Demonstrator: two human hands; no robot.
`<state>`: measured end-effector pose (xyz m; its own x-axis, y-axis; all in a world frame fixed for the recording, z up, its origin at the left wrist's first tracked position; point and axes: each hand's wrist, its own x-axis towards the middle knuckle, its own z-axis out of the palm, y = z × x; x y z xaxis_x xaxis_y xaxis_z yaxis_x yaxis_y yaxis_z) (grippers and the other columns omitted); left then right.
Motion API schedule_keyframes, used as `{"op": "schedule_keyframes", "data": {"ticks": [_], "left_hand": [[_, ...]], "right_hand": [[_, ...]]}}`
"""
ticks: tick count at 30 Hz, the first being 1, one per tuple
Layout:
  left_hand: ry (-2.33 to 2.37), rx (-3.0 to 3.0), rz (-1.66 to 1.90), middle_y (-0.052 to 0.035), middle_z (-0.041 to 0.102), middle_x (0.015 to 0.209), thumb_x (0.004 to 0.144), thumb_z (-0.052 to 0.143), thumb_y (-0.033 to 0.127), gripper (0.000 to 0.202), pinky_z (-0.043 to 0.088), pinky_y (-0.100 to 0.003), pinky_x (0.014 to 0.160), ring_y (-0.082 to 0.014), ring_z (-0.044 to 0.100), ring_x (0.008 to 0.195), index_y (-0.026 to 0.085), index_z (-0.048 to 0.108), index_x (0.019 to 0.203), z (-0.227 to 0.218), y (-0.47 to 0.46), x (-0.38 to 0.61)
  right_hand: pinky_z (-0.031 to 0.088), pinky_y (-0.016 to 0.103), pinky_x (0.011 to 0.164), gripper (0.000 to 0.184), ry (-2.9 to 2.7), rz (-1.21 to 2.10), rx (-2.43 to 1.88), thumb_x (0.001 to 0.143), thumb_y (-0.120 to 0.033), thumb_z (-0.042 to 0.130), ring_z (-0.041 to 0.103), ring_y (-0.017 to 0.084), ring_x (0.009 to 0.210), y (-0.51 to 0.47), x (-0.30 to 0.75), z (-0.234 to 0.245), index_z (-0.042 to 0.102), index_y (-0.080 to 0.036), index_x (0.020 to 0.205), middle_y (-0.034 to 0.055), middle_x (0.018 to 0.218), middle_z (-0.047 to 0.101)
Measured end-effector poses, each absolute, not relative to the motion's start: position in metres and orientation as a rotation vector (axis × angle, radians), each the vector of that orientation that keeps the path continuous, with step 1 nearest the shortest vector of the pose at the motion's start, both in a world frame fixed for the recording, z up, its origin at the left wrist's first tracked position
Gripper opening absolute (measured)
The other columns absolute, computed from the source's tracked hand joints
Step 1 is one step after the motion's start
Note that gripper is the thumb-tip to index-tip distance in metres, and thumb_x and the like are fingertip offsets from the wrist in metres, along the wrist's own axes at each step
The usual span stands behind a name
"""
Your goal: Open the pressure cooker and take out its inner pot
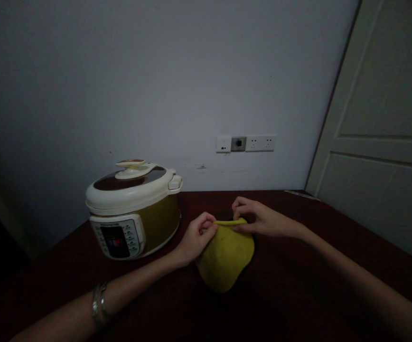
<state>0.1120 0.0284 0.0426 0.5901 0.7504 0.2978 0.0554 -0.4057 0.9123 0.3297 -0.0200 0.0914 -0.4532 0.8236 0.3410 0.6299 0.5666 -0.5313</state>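
A yellow cloth (226, 256) hangs or lies over the dark red tabletop, its lower edge rounded and its top edge folded into a narrow roll. My left hand (199, 237) pinches the left end of that fold between thumb and fingers. At the right end, my right hand (254, 217) has its thumb below the fold and its fingers curled above it, holding the cloth's edge. Left of my left hand stands a white and olive electric pressure cooker (133, 209) with its lid on.
The dark red table (291, 266) meets a pale wall (191, 85). Wall sockets (260, 143) and a switch plate (238, 144) sit above the table's back edge. A panelled door (384, 142) is at the right. A flat strip (302, 195) lies at the far right corner.
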Motion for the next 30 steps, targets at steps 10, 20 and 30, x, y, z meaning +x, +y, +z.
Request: {"op": "schedule_keyframes", "data": {"ticks": [10,20,30], "left_hand": [[0.742,2.173,0.471,-0.0001,0.062,0.071,0.078,0.059,0.039,0.027,0.045,-0.026,0.062,-0.0145,0.056,0.067,0.013,0.064,0.079,0.038,0.064,0.1],[0.228,2.978,0.028,-0.0165,0.05,0.135,0.074,0.046,0.004,0.039,0.036,-0.036,0.106,-0.0234,0.046,0.126,0.013,0.057,0.11,-0.006,0.062,0.072],[0.398,2.597,0.048,-0.007,0.033,0.149,0.076,0.053,0.011,0.036,0.027,-0.043,0.11,-0.0254,0.027,0.137,0.022,0.063,0.11,-0.006,0.047,0.073]], "right_hand": [[0.045,0.028,0.063,0.03,-1.861,0.53,-1.288,0.078,-0.047,0.061,0.055,0.016,0.073,-0.016,0.383,0.09,0.057,-0.017,0.083,0.0012,0.079,0.058],[0.042,0.029,0.071,0.018,-2.381,0.324,-1.416,0.079,-0.008,0.045,0.056,0.017,0.08,-0.048,0.395,-0.015,0.057,-0.02,0.086,0.005,0.088,0.059],[0.044,0.034,0.08,0.018,-2.161,0.754,-1.351,0.079,-0.027,0.058,0.058,0.021,0.089,-0.082,0.393,0.011,0.065,-0.02,0.094,0.0063,0.095,0.064]]}}
